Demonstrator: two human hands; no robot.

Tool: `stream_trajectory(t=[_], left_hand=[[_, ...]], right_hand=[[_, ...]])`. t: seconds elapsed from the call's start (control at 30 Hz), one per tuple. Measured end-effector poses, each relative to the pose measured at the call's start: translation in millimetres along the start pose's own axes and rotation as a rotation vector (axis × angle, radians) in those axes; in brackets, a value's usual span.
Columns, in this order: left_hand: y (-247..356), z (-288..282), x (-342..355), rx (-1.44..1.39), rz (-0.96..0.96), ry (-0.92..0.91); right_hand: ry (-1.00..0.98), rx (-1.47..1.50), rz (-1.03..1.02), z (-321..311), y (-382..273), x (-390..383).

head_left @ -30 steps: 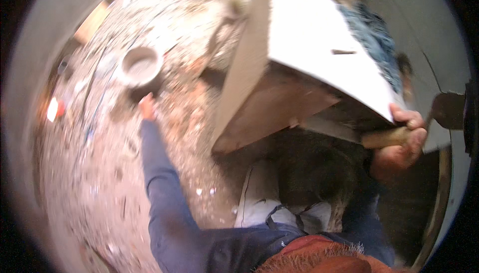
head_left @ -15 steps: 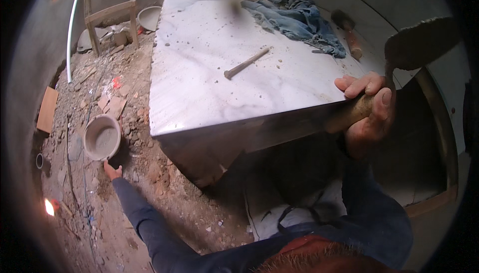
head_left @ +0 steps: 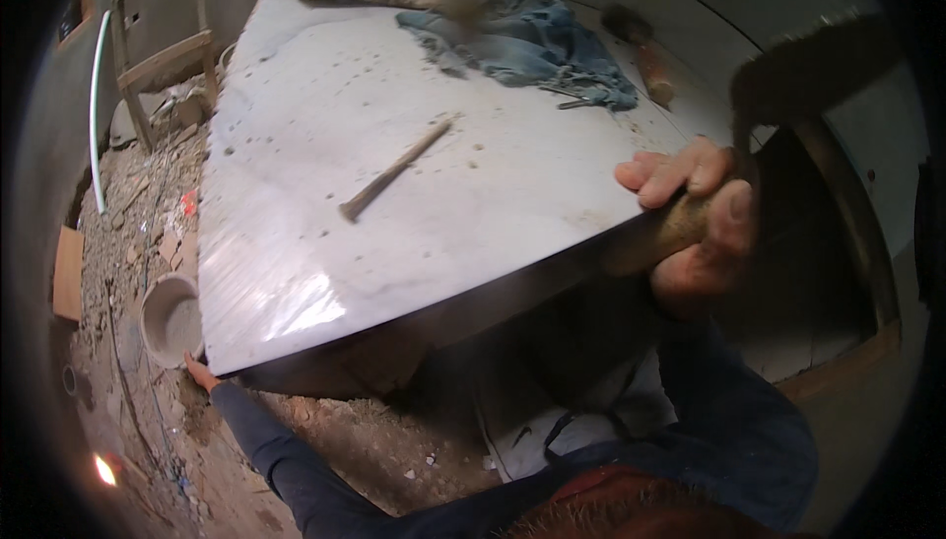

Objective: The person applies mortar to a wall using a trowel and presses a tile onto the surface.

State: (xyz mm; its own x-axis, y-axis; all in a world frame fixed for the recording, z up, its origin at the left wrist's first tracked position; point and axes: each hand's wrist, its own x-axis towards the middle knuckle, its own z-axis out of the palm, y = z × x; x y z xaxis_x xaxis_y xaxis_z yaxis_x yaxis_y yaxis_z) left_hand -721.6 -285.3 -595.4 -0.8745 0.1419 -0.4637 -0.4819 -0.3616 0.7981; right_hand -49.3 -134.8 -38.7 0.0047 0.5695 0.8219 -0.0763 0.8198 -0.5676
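Note:
My left hand reaches down at the lower left, its fingers on the near rim of a round grey basin with grey material in it, beside the white marbled slab top. My right hand is closed round the wooden handle of a trowel, its dark blade raised, with fingertips resting on the slab's near edge. A long pale bar with a flared end, perhaps a chisel, lies on the slab. Bunched blue and brown cloth covers its far part, near a dark-headed wooden-handled tool.
A wooden ladder and a white pipe lean at the left wall. The floor there holds rubble, a board, a pipe end and a small flame or light. A dark opening is at the right.
My left hand has moved from short of the basin onto its rim. The view has shifted, so the slab now fills more of the middle. My right hand keeps the trowel at the slab edge.

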Motion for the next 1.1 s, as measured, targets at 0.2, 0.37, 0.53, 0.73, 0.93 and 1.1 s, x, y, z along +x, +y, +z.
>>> stream_trajectory(t=[0.2,0.37,0.53,0.73,0.93,1.1], left_hand=[[-15,21,-53,-0.074,0.266,-0.267],[-1,6,-29,-0.115,0.228,-0.392],[-10,-26,-19,0.772,0.742,-0.281],[-36,-4,23,0.279,0.549,-0.53],[-79,-24,-10,1.074,0.827,0.115],[-132,-108,-137,1.209,1.263,0.514]], right_hand=[[-0.003,0.087,-0.004,6,3,-4],[-0.043,0.106,-0.015,0,7,-2],[-0.094,0.08,-0.019,0,3,7],[0.027,0.041,-0.083,-1,6,0],[0.01,0.14,-0.085,-1,13,0],[-0.188,0.148,-0.132,-2,17,9]])
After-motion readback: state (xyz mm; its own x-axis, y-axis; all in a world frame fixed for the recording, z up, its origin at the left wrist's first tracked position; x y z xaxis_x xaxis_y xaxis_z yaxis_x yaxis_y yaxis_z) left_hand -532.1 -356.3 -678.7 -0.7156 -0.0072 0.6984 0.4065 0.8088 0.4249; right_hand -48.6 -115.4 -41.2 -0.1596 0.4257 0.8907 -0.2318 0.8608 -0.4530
